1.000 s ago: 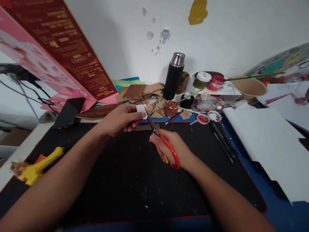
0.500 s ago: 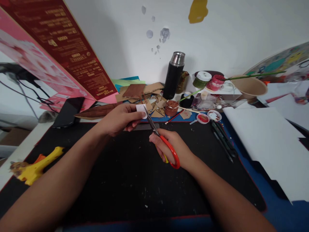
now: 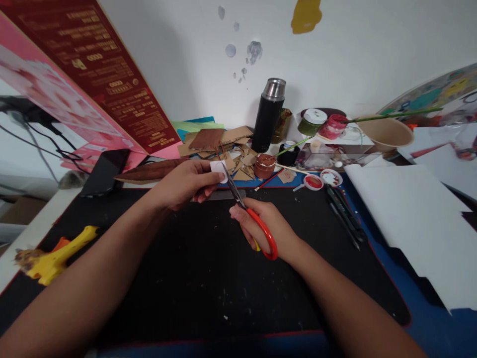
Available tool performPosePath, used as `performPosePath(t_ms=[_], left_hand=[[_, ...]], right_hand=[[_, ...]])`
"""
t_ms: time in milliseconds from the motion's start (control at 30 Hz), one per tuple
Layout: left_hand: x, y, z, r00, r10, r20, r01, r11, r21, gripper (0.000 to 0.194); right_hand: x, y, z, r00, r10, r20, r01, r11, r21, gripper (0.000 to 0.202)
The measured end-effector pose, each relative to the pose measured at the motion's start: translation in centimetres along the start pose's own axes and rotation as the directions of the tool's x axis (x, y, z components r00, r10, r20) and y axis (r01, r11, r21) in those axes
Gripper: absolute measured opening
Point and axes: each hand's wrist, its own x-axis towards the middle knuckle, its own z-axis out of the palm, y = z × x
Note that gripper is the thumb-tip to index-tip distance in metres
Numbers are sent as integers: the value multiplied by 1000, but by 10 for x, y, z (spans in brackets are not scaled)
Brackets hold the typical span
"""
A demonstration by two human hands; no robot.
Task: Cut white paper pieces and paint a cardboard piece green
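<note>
Between the thumb and fingers of my left hand point(image 3: 192, 183) is a small white piece of paper point(image 3: 217, 170), held upright above the black mat point(image 3: 194, 288). My right hand point(image 3: 263, 223) grips a pair of scissors point(image 3: 264, 231) with red and yellow handles. The dark blades point up and to the left, and their tips meet the right edge of the paper. Whether the blades have cut into it I cannot tell. Below the left hand a clear ruler-like strip point(image 3: 227, 195) lies on the mat, partly hidden.
Cardboard scraps point(image 3: 242, 161), a brown paint jar point(image 3: 265, 166) and a black thermos point(image 3: 267, 117) stand behind the hands. A cutter point(image 3: 345, 214) and white paper sheets point(image 3: 410, 214) lie at right. At left are a yellow glue gun-like object point(image 3: 55, 258) and a phone point(image 3: 105, 171).
Almost nothing differs. Both hands, the paper and the scissors keep nearly the same places, and the view has shifted very slightly.
</note>
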Motion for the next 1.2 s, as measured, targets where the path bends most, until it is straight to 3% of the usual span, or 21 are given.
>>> performPosePath(t_ms=[433,1200], left_hand=[[1,-2,-2,1000,-20,9,20,1000,-11,21],[3,-3,-10,999,-44,18,45,998,-40,22]], right_hand=[[-1,1,0,999,40,-15,-40,999,-16,44],[0,0,0,1000,3,-28,-5,997,-80,46]])
